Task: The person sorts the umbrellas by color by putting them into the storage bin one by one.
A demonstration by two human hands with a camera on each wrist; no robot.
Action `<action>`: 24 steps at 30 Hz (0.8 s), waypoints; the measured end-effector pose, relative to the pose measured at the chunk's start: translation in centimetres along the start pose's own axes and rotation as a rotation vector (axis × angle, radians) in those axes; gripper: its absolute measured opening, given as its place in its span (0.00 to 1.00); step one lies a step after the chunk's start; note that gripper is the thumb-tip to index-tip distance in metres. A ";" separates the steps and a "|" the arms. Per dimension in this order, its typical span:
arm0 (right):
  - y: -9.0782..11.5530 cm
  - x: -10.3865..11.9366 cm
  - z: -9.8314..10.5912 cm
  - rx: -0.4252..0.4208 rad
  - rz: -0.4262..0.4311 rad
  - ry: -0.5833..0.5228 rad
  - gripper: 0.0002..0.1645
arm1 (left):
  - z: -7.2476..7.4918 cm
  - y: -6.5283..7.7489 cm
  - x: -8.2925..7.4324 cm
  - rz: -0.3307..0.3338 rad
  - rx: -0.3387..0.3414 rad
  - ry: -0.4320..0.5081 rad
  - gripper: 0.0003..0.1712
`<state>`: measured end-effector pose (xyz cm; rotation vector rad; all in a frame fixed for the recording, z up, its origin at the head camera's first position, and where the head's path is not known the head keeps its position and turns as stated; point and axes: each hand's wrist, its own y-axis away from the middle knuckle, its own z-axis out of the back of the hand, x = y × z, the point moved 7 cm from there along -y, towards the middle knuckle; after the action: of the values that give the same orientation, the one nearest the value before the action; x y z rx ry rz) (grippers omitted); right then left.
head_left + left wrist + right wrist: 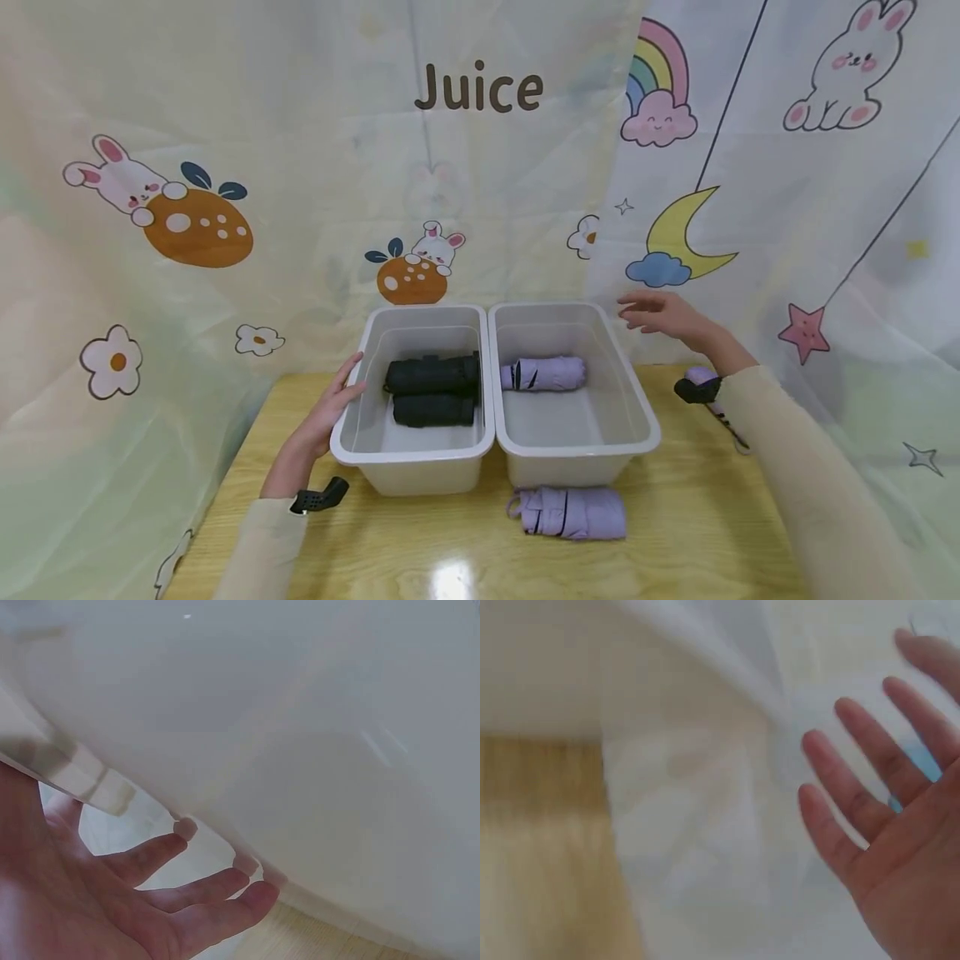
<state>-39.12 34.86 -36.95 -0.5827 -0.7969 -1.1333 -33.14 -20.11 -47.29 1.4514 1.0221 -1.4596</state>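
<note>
At the left side of the left white bin [420, 457], my left hand [330, 412] holds its rim. The thumb lies across the rim, while in the left wrist view the fingertips [259, 896] touch the outer wall. Two black folded umbrellas [431, 377] lie inside that bin. The right white bin [577, 451] stands beside it with a lavender folded umbrella [551, 374] in it. My right hand [667, 317] hovers beyond its far right corner, fingers spread and nothing held. Another lavender umbrella [588, 513] lies in front of the right bin.
A further lavender umbrella [701, 377] lies on the right of the wooden table [375, 550], partly hidden by my right wrist. Behind the table hangs a pale printed curtain [510, 192], close to the bins' far edges.
</note>
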 end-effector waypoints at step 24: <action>11.1 -18.6 2.4 -0.278 -0.171 0.438 0.47 | 0.1 -0.2 0.1 -0.018 0.010 0.016 0.36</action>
<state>-33.17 50.82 -50.59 -0.4748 -0.3159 -1.4788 -33.35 -20.16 -47.42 1.4668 1.0418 -1.4696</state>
